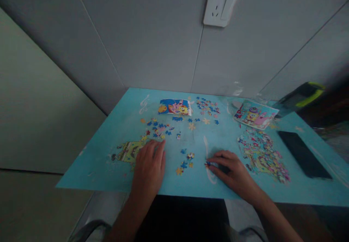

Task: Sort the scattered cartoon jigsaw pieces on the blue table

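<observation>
My left hand [149,165] lies flat, fingers together and stretched, on the turquoise table [98,158], partly over a joined yellow cartoon puzzle section [128,151]. My right hand [230,169] rests low on the table with its fingertips pinched on a small blue and red puzzle piece [208,164]. A few loose pieces [185,160] lie between my hands. More blue pieces [159,127] are scattered beyond the left hand.
A joined puzzle strip [174,107] and a picture card [255,114] lie near the far edge. A heap of pieces [263,154] sits at the right, a dark phone [304,154] beyond it. A wall socket [221,3] hangs above.
</observation>
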`<state>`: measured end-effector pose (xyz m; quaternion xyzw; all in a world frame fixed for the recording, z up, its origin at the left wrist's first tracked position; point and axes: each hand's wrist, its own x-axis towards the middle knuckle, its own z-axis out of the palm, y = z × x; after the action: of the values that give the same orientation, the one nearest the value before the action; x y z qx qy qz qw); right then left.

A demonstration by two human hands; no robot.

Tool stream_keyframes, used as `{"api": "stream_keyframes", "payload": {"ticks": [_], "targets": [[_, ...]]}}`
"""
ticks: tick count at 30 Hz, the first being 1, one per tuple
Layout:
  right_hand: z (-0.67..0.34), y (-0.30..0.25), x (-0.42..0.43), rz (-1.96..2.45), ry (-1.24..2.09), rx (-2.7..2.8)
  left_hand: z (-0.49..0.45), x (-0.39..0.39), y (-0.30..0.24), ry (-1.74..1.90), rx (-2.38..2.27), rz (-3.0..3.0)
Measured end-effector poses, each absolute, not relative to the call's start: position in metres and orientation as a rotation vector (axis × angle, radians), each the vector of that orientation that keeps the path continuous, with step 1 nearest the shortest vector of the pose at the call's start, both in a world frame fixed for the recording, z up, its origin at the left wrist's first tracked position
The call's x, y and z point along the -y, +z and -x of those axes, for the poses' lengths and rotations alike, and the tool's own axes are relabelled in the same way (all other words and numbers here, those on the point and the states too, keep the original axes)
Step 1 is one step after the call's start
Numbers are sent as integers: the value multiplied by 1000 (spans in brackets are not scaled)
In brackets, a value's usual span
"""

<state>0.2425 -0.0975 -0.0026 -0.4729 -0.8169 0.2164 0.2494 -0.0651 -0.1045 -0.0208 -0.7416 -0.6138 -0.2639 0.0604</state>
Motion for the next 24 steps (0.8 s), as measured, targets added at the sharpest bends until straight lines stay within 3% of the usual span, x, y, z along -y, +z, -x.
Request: {"api": "stream_keyframes", "payload": {"ticks": [24], "targets": [[-228,5,101,1520,707,2077,106,81,-81,-711,1226,2250]]}}
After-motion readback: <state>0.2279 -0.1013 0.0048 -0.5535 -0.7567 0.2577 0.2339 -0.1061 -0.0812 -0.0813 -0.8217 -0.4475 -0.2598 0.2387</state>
